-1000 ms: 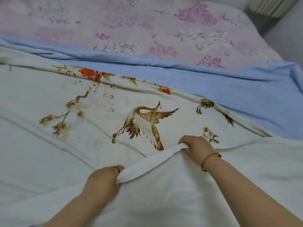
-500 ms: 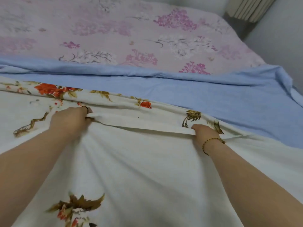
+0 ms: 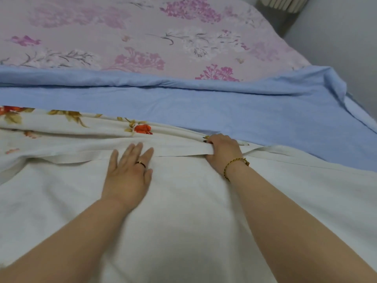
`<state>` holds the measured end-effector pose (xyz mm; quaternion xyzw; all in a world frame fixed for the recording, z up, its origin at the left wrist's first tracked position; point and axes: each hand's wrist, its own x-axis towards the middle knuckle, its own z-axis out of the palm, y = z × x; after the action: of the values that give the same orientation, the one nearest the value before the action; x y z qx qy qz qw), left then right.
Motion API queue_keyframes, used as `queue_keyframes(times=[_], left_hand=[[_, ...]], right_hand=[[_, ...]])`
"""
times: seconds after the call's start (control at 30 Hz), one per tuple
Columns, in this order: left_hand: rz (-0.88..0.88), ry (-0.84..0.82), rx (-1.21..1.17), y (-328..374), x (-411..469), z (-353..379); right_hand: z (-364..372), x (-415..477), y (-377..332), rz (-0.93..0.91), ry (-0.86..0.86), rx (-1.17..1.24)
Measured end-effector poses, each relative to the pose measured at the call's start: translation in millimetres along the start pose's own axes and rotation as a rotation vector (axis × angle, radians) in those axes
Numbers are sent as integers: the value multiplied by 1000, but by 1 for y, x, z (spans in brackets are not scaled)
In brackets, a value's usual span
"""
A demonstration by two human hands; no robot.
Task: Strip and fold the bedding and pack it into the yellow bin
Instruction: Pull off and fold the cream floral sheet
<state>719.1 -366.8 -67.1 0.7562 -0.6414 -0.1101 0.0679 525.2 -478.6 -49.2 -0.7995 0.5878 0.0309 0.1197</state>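
Left fingers: the fingers (image 3: pixel 136 150) of the left hand (image 3: pixel 128 174) lie straight and slightly spread, palm down. They press flat on the cloth and grasp nothing.
Right fingers: the fingers (image 3: pixel 217 139) of the right hand (image 3: pixel 223 153) are curled over a folded hem (image 3: pixel 179 154) and grip it.
Jewellery: a thin dark-and-gold ring (image 3: pixel 141 164) sits on a left finger, and a braided gold-and-black bracelet (image 3: pixel 234 166) circles the right wrist.
Hem: the flat white band runs across between the two hands. It passes under the left fingertips and on past the right hand toward the bed's right side.
Bedding in hand: the white fabric cover (image 3: pixel 187 211), printed with red flowers and golden-brown leaves, is spread over the near half of the bed. Its plain side faces up beneath both forearms. The printed side shows in rumpled folds just beyond the hem, mostly to the left.
Next layer: a plain light-blue sheet (image 3: pixel 224 119) lies beyond the cover and touches its far edge. Its own far edge is rolled into a low ridge, and its right corner is bunched at the bed's side.
Bed surface: a pink floral sheet (image 3: pixel 142 37) with purple and grey sprigs lies smooth over the far half of the bed (image 3: pixel 285 50).
Room: a pale grey wall (image 3: pixel 336 37) stands close along the right side. A ribbed cream object (image 3: pixel 283 3) shows in the top right corner, too cropped to identify.
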Motion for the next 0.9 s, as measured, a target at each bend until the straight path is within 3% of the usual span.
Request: queue_keyframes(times=[0.2, 0.33, 0.4, 0.47, 0.6, 0.77, 0.9], left_hand=[[-116, -99, 69, 3, 19, 12], [-119, -85, 68, 4, 18, 14], [-114, -73, 71, 3, 18, 15], [-111, -67, 72, 2, 18, 17], [-103, -86, 46, 0, 18, 14], [5, -115, -14, -8, 7, 1], [55, -104, 7, -39, -58, -10]], right_hand=[[-17, -11, 76, 247, 80, -73], [-12, -15, 74, 487, 163, -111], [7, -30, 45, 457, 270, -76], [37, -64, 4, 304, 439, -35], [89, -146, -71, 17, 299, 99], [103, -148, -76, 58, 144, 30], [100, -152, -73, 75, -7, -1]])
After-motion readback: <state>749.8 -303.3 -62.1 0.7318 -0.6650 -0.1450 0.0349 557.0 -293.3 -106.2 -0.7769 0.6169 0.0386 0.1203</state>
